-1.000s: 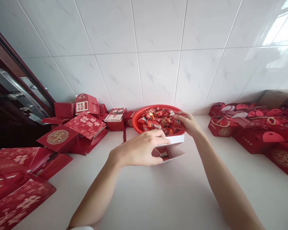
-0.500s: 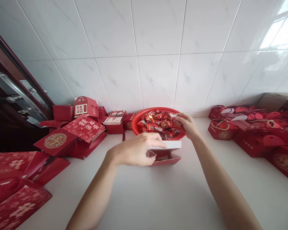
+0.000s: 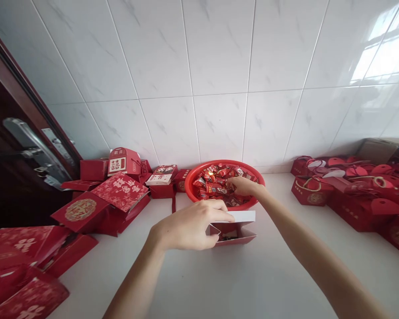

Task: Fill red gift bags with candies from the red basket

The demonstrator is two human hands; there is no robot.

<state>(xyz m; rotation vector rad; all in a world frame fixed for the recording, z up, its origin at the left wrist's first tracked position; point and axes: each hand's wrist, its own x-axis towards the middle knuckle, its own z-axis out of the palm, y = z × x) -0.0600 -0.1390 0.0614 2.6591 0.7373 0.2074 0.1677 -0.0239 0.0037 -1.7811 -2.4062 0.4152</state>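
My left hand (image 3: 193,223) grips the left side and top flap of a red cardboard gift box (image 3: 234,241), its fingers closed on the card. The box stands upright on the white surface with its top open and a white inner flap raised. A few dark and red shapes show inside, too shaded to tell apart. Behind it is a red plastic basket (image 3: 188,179) full of wrapped candies (image 3: 216,189). My right hand (image 3: 244,186) is down in the basket's right half, its fingers bent together on a wrapped candy, with the fingertips partly hidden.
Red gift boxes (image 3: 121,190) lie piled at the left, some open. More red boxes with cord handles (image 3: 312,190) crowd the right side. A tiled wall (image 3: 219,128) rises behind the basket, and a dark door with a metal handle (image 3: 36,150) stands at far left.
My right hand has moved from the basket's right rim inward and down among the candies. My left hand stays on the box. The view has tilted up slightly.
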